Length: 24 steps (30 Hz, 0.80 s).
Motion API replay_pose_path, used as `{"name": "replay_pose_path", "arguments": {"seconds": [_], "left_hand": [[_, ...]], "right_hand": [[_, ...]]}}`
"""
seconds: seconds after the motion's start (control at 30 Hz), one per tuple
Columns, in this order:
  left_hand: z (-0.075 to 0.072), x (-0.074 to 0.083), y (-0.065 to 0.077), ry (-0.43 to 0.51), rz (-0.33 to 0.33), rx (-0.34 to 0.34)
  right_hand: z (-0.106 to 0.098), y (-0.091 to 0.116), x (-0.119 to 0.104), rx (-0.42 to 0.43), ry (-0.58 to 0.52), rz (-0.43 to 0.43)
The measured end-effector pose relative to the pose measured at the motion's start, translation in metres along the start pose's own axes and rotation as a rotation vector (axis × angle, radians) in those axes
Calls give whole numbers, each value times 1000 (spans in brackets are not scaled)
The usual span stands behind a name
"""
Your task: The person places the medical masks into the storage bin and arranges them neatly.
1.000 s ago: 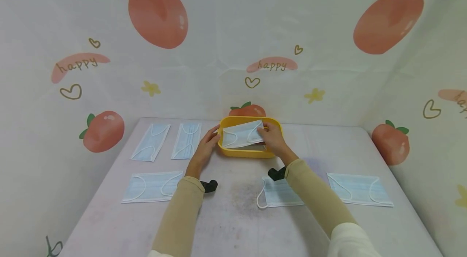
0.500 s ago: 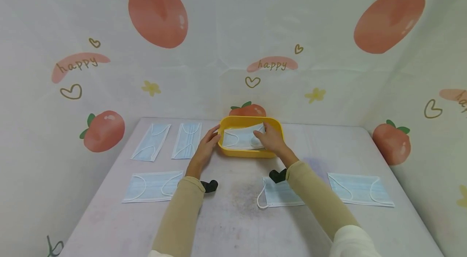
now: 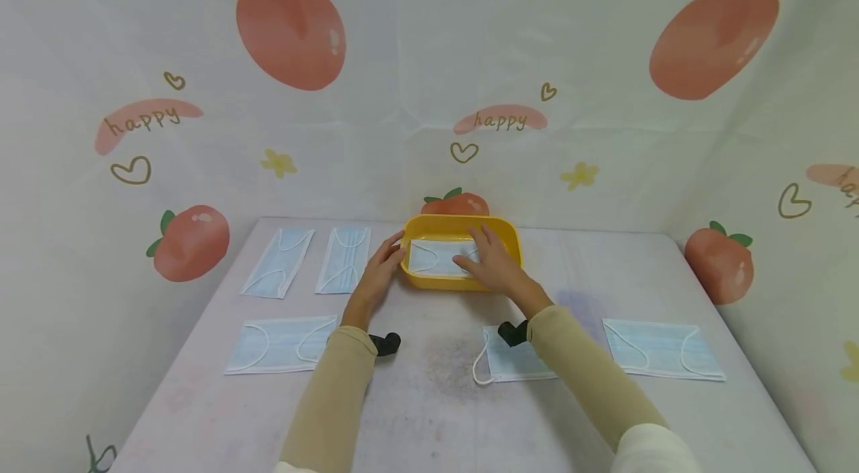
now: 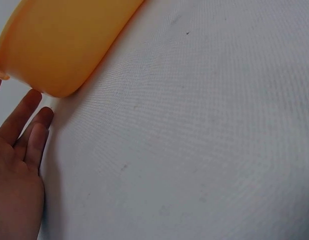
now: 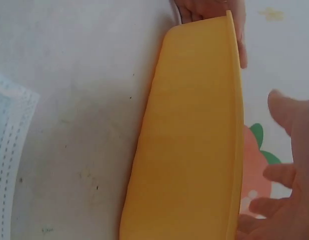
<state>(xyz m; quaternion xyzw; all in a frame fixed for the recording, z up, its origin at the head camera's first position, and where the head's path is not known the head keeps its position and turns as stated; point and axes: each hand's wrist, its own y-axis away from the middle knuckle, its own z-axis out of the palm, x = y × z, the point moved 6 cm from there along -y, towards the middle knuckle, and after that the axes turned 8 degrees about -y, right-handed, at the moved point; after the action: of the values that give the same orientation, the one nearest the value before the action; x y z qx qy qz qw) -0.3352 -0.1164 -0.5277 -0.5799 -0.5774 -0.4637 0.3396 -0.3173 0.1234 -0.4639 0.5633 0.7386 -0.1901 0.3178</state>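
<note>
A yellow plastic tray (image 3: 439, 283) stands at the back middle of the table, with a pale blue face mask (image 3: 439, 258) lying flat inside. My left hand (image 3: 378, 277) touches the tray's left end with fairly straight fingers, as the left wrist view also shows on the yellow wall (image 4: 59, 50). Over the tray's right part hovers my right hand (image 3: 496, 264), its thumb and fingers spread and holding nothing. In the right wrist view the right hand (image 5: 297, 200) is beyond the tray's rim. The mask's right end is partly hidden by that hand.
Two masks lie lengthwise at the back left, one the outer mask (image 3: 278, 262), the other the inner mask (image 3: 342, 260). A front-left mask (image 3: 282, 344) is partly under the left sleeve. On the right lie a half-covered mask (image 3: 520, 361) and a far-right mask (image 3: 664, 348).
The mask in my right hand has gone down from a tilted position to lying flat in the tray. My right fingers have let go and spread. The left hand stays put.
</note>
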Motion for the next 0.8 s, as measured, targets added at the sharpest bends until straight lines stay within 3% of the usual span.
{"name": "replay_pose_path", "arguments": {"seconds": [0.43,0.8], "left_hand": [[1,-3,0,-22,-1,5],[-1,-3,-2,-15,2,15]], "right_hand": [[-1,24,-9,55,211,-81],[-14,43,8,94,232,-72]]}}
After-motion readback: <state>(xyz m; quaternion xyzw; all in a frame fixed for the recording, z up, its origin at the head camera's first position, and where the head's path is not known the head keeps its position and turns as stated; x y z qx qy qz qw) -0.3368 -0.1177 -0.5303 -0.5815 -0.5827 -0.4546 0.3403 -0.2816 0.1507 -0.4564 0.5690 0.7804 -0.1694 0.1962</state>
